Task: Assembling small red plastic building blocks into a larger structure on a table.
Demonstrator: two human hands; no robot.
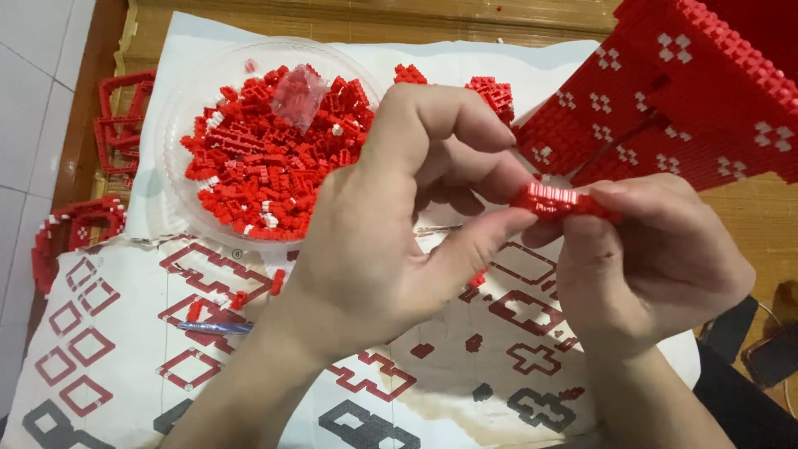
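Both hands pinch 1 small red brick strip [555, 200]: left hand [391, 224] and right hand [648, 258] clamped on its ends; it looks light, stiff, likely to snap apart

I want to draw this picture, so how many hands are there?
2. The left hand is in the middle, in front of the clear bowl of red bricks. The right hand is beside it. Both pinch one small red brick piece.
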